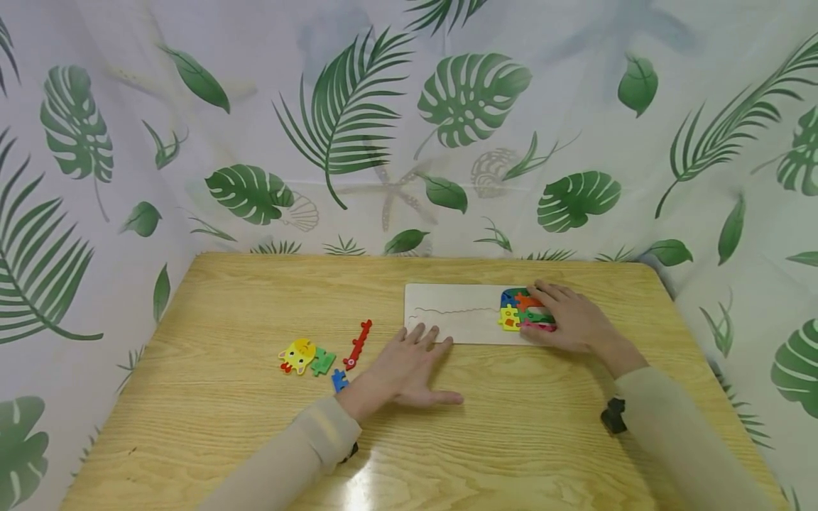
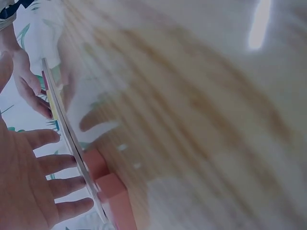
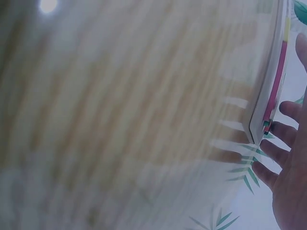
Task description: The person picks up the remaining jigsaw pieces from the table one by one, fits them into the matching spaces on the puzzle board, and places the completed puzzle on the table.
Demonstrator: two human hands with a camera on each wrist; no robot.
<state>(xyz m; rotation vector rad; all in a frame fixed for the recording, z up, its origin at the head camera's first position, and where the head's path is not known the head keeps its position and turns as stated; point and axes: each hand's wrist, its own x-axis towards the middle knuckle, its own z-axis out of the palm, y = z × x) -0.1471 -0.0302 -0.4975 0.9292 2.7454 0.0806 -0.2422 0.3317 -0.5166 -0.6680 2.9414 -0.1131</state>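
A white puzzle board [image 1: 456, 294] with a thin wavy line lies near the back of the table. At its right end sit several joined colored puzzle pieces [image 1: 509, 319] in blue, yellow, orange, green and pink. My right hand [image 1: 571, 319] rests over these pieces and hides some of them; in the right wrist view its fingers [image 3: 274, 152] are spread near the board's corner. My left hand [image 1: 412, 369] has its fingers spread at the board's front edge, thumb pointing right. Neither hand grips anything.
Left of my left hand lie a yellow giraffe-head piece [image 1: 299, 355], a green piece [image 1: 323, 362], a long red piece [image 1: 358, 344] and a blue piece [image 1: 339, 381]. Reddish blocks [image 2: 115, 191] show by the board's edge in the left wrist view. A leaf-print curtain [image 1: 383, 142] stands behind the table.
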